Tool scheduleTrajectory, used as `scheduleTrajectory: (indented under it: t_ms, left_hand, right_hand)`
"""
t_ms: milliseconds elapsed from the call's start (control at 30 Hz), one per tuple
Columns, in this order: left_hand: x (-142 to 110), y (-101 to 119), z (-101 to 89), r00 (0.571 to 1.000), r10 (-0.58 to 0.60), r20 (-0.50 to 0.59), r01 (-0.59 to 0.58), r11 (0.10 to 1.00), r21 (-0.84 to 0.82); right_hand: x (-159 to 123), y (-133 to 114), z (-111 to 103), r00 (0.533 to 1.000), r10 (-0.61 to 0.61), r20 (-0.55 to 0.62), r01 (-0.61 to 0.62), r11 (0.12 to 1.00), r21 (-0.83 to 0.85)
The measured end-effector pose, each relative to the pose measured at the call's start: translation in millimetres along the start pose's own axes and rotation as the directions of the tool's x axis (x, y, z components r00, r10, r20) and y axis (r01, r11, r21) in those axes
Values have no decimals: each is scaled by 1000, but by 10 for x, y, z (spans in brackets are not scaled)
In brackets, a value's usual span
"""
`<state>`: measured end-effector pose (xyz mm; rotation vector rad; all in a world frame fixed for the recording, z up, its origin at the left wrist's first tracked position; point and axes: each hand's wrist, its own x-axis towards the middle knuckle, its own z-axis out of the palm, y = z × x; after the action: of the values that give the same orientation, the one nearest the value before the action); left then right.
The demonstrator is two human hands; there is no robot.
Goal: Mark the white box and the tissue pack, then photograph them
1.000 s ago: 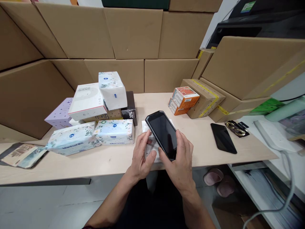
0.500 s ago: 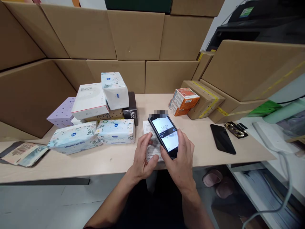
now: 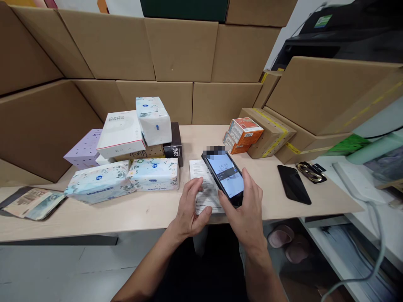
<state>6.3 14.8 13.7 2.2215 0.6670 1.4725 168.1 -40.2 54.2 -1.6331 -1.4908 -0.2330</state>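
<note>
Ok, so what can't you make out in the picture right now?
Head view, lit phone: a pixelated patch hides its top end; most on-screen text is too small.
Head view, printed paper: fine print too small; partly covered by the phone and left hand.
Head view, right hand: its grip beneath the phone is hidden by the phone.
Head view, dark green object: cut off by the top edge.

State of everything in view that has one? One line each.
Held phone: screen lit, tilted
Right hand: closed on the held phone
Left hand: open, fingers curved, apart from the held phone
Black phone-like slab: dark, lying flat
Printed white item: lying down, partly hidden
Power bank box: tilted
Tissue packs: opened or sealed, cannot tell
Banknotes: overlapping
Cable: coiled
Orange boxes: stacked
</note>
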Motion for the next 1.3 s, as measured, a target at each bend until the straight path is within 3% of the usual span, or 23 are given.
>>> scheduleTrajectory:
  t_ms: [167, 333, 500, 667, 1300]
  left_hand:
    - [-9, -6, 3, 1000, 5, 1, -5, 1000, 27]
    - [-11, -11, 6, 1000, 20, -12, -20, 999, 39]
    - [0, -2, -1, 1000, 21, 0, -21, 998, 51]
    - [15, 20, -11, 1000, 24, 4, -24, 998, 60]
    - [-18, -26, 1, 1000, 8, -3, -7, 993, 122]
  right_hand:
    - [59, 177, -126, 996, 79, -52, -81, 996, -30]
    - [93, 508, -226, 972, 202, -120, -214, 973, -92]
    - [40, 956, -192, 943, 289, -166, -321, 923, -213]
    - [-98, 1284, -95, 933, 340, -115, -359, 877, -320]
    - [-215, 1243, 17, 935, 349, -57, -339, 839, -425]
